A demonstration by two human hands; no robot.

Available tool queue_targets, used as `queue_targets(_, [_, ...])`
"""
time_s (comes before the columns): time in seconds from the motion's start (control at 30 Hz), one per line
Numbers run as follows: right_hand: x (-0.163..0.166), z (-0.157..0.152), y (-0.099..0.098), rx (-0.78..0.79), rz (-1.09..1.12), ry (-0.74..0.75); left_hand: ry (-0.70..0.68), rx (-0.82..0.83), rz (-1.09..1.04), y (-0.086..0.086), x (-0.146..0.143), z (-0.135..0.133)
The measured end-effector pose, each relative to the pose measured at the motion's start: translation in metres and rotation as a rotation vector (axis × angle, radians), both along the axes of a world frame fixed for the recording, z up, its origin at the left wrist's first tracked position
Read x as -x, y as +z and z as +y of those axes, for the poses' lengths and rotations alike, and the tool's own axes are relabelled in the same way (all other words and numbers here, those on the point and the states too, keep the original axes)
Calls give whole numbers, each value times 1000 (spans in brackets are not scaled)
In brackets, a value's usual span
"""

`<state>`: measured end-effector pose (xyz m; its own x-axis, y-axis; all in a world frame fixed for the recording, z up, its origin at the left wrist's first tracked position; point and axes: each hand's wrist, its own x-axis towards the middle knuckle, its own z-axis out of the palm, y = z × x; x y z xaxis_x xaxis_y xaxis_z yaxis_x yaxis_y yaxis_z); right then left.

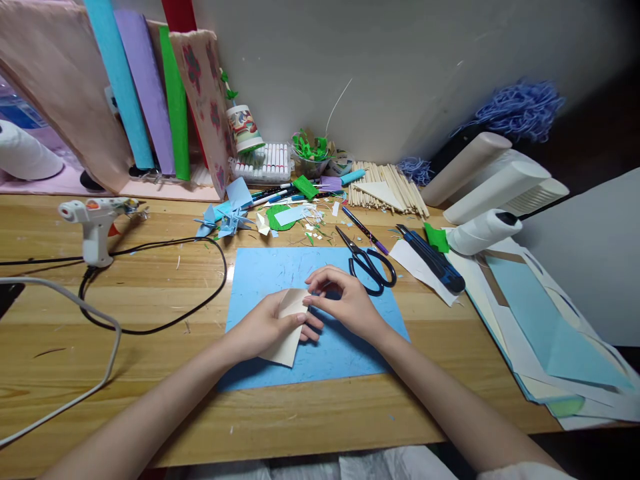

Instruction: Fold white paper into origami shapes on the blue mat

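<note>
Cream rectangular paper sheet (287, 345) at frame centre, above flat blue rectangular mat (350, 360). Left hand (273, 323) holds it, thumb in front, fingers behind. Right hand (340, 300) pinches its upper right edge, fingers curled. Forearms enter from both lower corners. White tapered paper cup (244, 128), upper left: coloured print, any lettering too small to read.

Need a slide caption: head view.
Left hand holds cream paper, right hand at its edge, over a blue mat, scissors nearby.
</note>
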<state>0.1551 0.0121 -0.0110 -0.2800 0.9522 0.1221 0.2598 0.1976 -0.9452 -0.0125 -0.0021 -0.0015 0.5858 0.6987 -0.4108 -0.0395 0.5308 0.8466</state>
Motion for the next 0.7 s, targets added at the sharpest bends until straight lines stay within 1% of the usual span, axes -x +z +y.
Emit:
queue_targets(0.1, [0,1,0,36,29,14,-20,-26,0,0,0,0])
queue_targets(0.23, [0,1,1,17,32,18,-39,-59,-5,-2,1,0])
queue_targets(0.5, [-1,0,1,0,0,50,-38,-43,7,0,0,0])
queue_targets(0.6, [0,-2,4,-58,-48,41,-38,-44,29,1,0,0])
queue_targets(0.7, [1,-5,7,-150,-99,29,-57,-96,52,3,2,0])
